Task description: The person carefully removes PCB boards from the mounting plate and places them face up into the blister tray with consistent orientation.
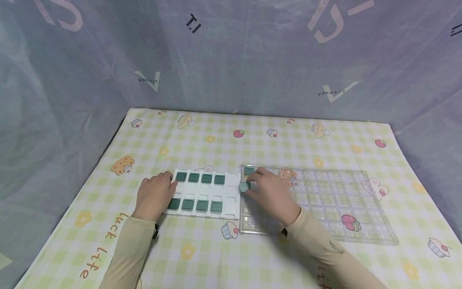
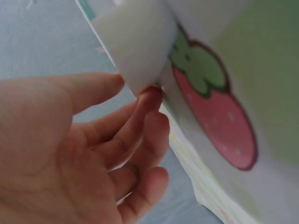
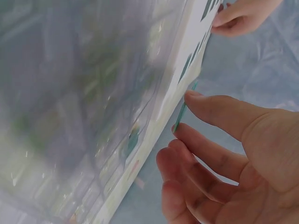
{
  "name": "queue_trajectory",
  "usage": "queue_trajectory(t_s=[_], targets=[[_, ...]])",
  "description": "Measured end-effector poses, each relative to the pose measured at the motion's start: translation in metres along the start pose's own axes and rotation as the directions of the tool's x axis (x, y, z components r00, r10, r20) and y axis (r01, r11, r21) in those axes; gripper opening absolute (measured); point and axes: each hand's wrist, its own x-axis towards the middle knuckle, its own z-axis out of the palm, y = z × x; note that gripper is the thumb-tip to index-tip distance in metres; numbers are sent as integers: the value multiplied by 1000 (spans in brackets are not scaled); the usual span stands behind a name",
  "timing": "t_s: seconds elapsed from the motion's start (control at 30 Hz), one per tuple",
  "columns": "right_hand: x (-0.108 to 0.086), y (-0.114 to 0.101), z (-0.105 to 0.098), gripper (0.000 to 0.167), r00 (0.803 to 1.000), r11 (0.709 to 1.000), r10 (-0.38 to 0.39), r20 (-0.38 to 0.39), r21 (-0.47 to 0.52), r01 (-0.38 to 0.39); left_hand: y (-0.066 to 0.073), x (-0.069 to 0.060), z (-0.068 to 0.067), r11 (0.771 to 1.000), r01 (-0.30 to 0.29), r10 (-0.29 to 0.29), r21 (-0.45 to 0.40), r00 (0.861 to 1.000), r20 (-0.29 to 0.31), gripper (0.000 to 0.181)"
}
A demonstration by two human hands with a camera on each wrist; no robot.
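My right hand (image 1: 272, 196) pinches a small green circuit board (image 1: 244, 186) by its edges between thumb and index finger. In the right wrist view that board (image 3: 183, 109) appears edge-on, above the clear compartment tray (image 1: 361, 200). Another green board (image 1: 249, 171) sits in the clear tray's far left compartment. Side by side with it lies a white tray (image 1: 198, 193) bearing two rows of several green boards (image 1: 202, 206). At the white tray's left end, my left hand (image 1: 153, 196) grips its edge; the left wrist view shows thumb and fingertips (image 2: 154, 95) there.
A checked tablecloth (image 1: 187, 237) with printed cartoons covers the table. Behind it and along the sides hangs a grey-blue cloth (image 1: 234, 60). The clear tray stretches rightward under my right forearm (image 1: 325, 245).
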Motion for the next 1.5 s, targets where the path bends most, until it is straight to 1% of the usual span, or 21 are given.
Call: queue_trajectory(t_s=[0.2, 0.33, 0.63, 0.8, 1.23, 1.5], targets=[[6, 9, 1, 29, 1000, 999, 29, 10, -14, -29, 0, -1, 1, 1000, -1, 1, -3, 1000, 5, 34], [10, 14, 4, 31, 999, 999, 35, 22, -33, -34, 0, 0, 2, 1000, 3, -3, -1, 1000, 12, 34], [17, 19, 6, 29, 998, 998, 45, 44, -52, -43, 0, 0, 0, 1000, -3, 3, -13, 1000, 4, 33], [17, 20, 7, 29, 997, 996, 52, 61, -73, -48, 0, 1, 0, 1000, -1, 1, -16, 1000, 4, 33], [19, 20, 8, 29, 995, 995, 71, 73, -79, -65, 1, 1, 1, 1000, -2, 2, 4, 1000, -7, 33], [19, 18, 8, 29, 994, 995, 70, 82, -77, -64, 1, 1, 1, 1000, 12, -13, 8, 1000, 17, 34]])
